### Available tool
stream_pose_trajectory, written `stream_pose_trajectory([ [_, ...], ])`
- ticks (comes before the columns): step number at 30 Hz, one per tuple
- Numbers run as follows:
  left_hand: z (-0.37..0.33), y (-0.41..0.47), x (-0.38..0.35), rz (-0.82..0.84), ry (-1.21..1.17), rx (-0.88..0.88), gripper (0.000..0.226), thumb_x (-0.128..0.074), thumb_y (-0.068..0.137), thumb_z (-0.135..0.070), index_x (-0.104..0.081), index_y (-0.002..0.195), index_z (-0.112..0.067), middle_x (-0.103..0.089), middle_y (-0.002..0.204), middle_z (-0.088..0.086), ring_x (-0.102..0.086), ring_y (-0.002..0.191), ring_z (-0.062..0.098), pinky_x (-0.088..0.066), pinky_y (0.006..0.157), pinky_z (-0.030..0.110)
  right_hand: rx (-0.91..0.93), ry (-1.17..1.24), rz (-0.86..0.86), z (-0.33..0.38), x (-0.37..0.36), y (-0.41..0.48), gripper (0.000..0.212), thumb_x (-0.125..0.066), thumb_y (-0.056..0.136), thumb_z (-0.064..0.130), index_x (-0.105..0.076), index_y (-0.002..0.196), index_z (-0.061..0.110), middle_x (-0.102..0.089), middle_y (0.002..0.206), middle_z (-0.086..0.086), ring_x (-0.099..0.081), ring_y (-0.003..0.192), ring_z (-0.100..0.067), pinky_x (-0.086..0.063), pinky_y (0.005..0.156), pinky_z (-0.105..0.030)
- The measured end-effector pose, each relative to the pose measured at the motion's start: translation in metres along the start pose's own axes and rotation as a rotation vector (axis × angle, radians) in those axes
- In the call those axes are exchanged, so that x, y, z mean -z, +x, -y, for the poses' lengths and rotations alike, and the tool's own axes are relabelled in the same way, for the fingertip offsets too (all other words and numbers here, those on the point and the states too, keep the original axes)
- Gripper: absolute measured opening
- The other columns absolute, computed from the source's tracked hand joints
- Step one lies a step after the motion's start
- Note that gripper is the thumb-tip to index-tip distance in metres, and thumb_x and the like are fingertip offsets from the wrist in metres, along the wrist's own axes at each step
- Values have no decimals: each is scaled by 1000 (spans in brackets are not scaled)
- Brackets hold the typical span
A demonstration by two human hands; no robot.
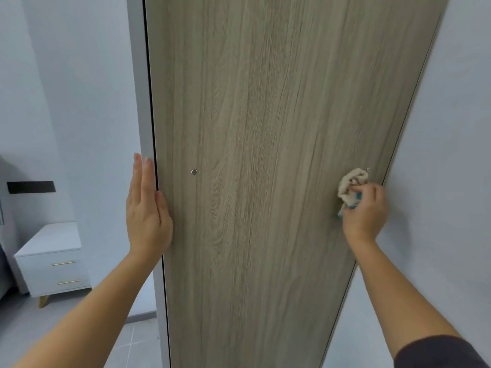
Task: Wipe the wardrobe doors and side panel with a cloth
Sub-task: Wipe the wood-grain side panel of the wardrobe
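A person wipes a tall wood-grain wardrobe panel — door or side panel cannot be told from here. The right hand, fingers curled tight round a bunched beige cloth, presses it to the panel at its far right edge, just beside the grey wall. The left hand lies flat against the panel's left edge, fingers straight and together, holding nothing. The panel's long axis runs floor to ceiling, and nearly all its bare face lies left of the cloth and above it — so the next strokes likely fall to the right hand, sweeping leftward.
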State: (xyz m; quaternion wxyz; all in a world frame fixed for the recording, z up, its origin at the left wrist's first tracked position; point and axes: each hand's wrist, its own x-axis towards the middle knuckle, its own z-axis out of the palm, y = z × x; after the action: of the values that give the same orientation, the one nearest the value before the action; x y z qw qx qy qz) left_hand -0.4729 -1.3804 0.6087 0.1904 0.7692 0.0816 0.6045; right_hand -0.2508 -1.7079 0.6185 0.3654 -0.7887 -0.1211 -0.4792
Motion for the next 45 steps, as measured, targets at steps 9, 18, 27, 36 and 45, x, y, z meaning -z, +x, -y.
stream_pose_trajectory([
  [9,7,0,-6,-36,-15,-26,54,-23,100,-15,-14,153,-13,-4,159,-4,-8,147,6,-13,117,23,-280,-6,-151,-30,-9,17,33,-61,75,-7,-61,106,4,-56,119,-18,-53,107,-36,-42,82,-40],
  [18,13,2,5,51,-7,-74,55,-27,101,-12,-10,154,-15,-2,159,-6,-6,149,18,-17,119,48,-222,339,-131,56,-31,-70,33,-59,67,-18,-66,96,-3,-52,106,-23,-55,95,-36,-41,82,-25],
  [27,23,6,22,105,-16,-126,57,-42,100,-8,-20,152,-16,-18,158,2,-10,148,22,-25,114,57,326,416,160,181,-51,-173,30,-80,70,-2,-71,95,11,-47,121,-9,-45,106,-26,-48,85,-34],
  [36,19,6,26,99,-9,-102,59,-49,99,-10,-22,151,-14,-23,157,2,-12,148,20,-28,113,54,849,346,182,199,-59,-180,6,-64,84,12,-68,81,9,-47,119,-3,-44,105,-30,-39,84,-40],
  [45,15,-15,16,73,25,-51,54,-41,102,-9,-22,152,-10,-17,159,4,-9,149,21,-22,117,48,1302,321,230,169,-63,-164,14,-60,93,11,-70,83,15,-59,115,-5,-54,105,-28,-46,83,-39],
])
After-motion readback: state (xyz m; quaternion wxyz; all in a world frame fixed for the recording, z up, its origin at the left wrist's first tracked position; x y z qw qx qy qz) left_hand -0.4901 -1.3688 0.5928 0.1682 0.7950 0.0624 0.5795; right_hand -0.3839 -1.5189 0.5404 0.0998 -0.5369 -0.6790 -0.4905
